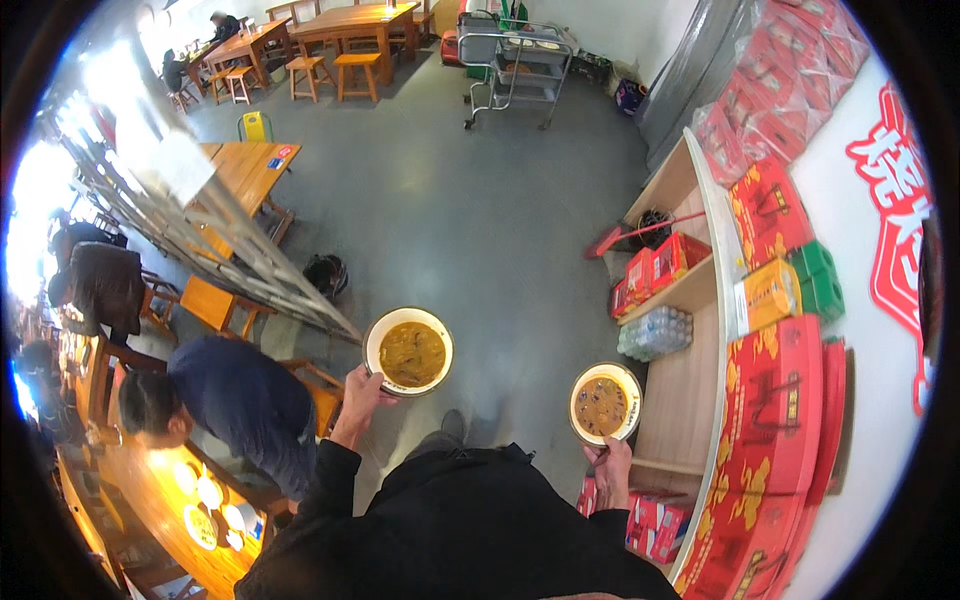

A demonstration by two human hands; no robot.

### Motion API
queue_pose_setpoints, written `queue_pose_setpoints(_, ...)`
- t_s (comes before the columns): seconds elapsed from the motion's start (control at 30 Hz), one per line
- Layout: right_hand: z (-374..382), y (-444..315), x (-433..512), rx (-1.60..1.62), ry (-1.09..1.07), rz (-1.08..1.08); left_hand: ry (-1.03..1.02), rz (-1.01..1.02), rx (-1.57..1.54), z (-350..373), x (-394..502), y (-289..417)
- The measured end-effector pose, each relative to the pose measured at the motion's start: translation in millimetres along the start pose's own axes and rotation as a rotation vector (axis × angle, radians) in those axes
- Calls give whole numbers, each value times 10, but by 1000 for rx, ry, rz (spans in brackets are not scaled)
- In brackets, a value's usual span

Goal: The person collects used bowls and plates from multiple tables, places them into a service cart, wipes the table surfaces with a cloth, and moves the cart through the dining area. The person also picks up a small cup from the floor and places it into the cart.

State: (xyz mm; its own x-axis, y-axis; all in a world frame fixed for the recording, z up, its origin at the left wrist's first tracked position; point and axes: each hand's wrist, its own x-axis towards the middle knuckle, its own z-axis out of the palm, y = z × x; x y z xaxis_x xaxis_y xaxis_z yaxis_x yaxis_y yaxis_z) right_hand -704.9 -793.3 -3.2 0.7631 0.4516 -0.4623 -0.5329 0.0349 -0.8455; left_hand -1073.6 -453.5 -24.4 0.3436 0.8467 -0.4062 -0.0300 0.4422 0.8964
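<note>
My left hand grips the near rim of a bowl of yellow-brown soup, its thumb on the edge. On the other side, my right hand holds a second bowl, with a reddish-brown, chunky soup, from its near side. Both bowls are pale inside with dark rims and are held well apart in front of my body, above the grey floor. The undersides of the bowls and most of the fingers beneath them are hidden.
Shelving with red boxes and wrapped bottles runs along the right. At left, a person in dark blue leans over a wooden table, beside a slatted partition. A metal trolley stands ahead; wooden stools are farther left.
</note>
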Motion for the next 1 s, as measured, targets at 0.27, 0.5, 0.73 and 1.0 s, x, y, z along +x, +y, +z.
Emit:
queue_pose_setpoints(0.27,16,-287,755,-64,33,-55,-1,81,-54,377,856,441)
queue_pose_setpoints(0.5,494,-486,1465,-77,-12,-19,131,92,-71,316,1198,648)
queue_pose_setpoints(0.73,1353,-841,2246,-117,-224,3,275,59,-82,196,1500,717)
queue_pose_setpoints(1.0,2451,-1141,2964,-118,-367,46,331,84,-71,311,2066,1143)
